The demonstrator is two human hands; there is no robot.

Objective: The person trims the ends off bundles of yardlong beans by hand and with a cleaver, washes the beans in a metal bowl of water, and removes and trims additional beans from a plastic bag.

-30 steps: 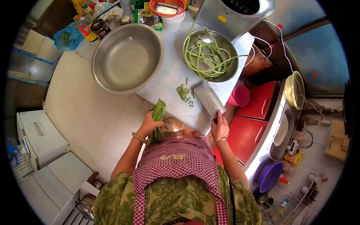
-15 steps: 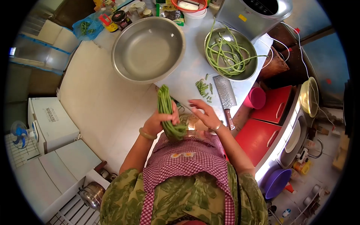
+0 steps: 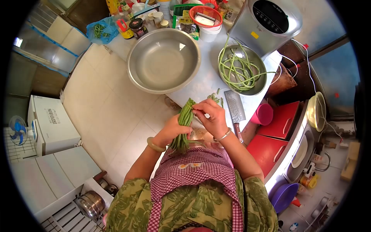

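Note:
My left hand [image 3: 172,130] is wrapped round a bundle of long green beans [image 3: 185,119], held upright-slanted in front of the apron. My right hand [image 3: 215,118] pinches at the top end of the bundle, thumb and fingertips together on the bean tips. Just beyond it, short cut bean pieces [image 3: 215,96] lie on the table, partly hidden by that hand. To their right rests a cleaver [image 3: 235,106] with a wooden handle. More loose long beans [image 3: 240,72] lie in a smaller steel bowl [image 3: 260,82].
A large steel basin [image 3: 162,63] stands at the table's near left edge. Behind it are jars [image 3: 138,28], a red basket [image 3: 193,13] and a blue bag [image 3: 92,33]. A silver appliance [image 3: 266,31] stands back right. Below the table's right side are a pink bucket [image 3: 262,115] and red cabinet doors [image 3: 266,150].
The bundle has moved right and now leans right. My right hand has gone from spread fingers beside it to pinching its top end. The camera view has shifted slightly.

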